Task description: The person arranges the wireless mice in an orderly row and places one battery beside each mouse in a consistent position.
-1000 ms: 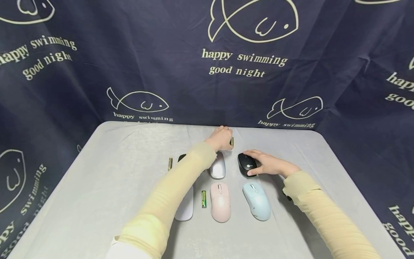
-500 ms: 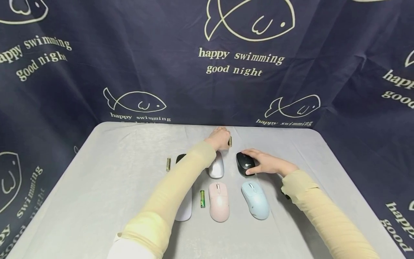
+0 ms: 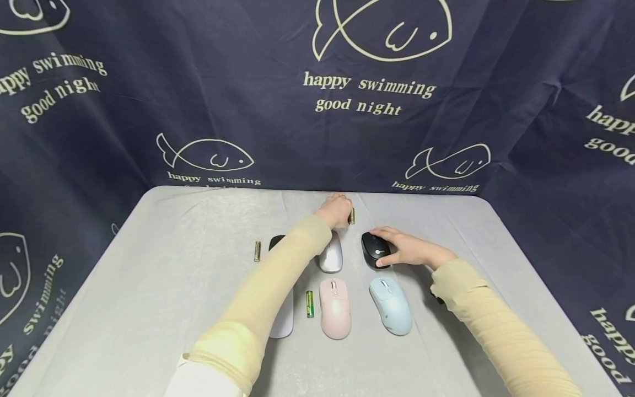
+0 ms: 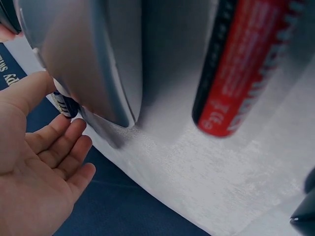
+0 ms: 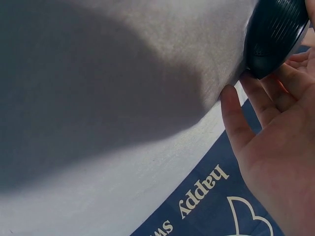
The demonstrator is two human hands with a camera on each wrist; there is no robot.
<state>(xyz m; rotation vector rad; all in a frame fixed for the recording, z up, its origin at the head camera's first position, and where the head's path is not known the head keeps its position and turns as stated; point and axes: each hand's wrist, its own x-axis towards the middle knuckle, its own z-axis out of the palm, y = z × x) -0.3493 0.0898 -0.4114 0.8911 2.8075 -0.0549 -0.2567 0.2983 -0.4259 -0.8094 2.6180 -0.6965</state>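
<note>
At the far side of the table, my left hand (image 3: pixel 335 210) pinches a small battery (image 3: pixel 351 216) between thumb and index finger. In the left wrist view this battery (image 4: pixel 65 104) looks dark blue with white stripes, and the other fingers are loosely curled. A silver mouse (image 3: pixel 331 255) lies just below that hand. My right hand (image 3: pixel 409 248) holds a black mouse (image 3: pixel 375 251) by its sides, thumb at the near end and fingers at the far end. The right wrist view shows the ribbed side of the black mouse (image 5: pixel 278 34) against the fingers.
A pink mouse (image 3: pixel 335 309), a blue mouse (image 3: pixel 392 307) and a green battery (image 3: pixel 310 304) lie nearer. My left sleeve partly covers a white mouse (image 3: pixel 283 322) and another black mouse (image 3: pixel 275 241). A gold-looking battery (image 3: pixel 257 251) lies left. Something dark (image 3: pixel 437 299) shows beside my right sleeve.
The whole head view has shifted slightly, so everything appears a little further left. Both hands keep their places on the battery and the black mouse.
</note>
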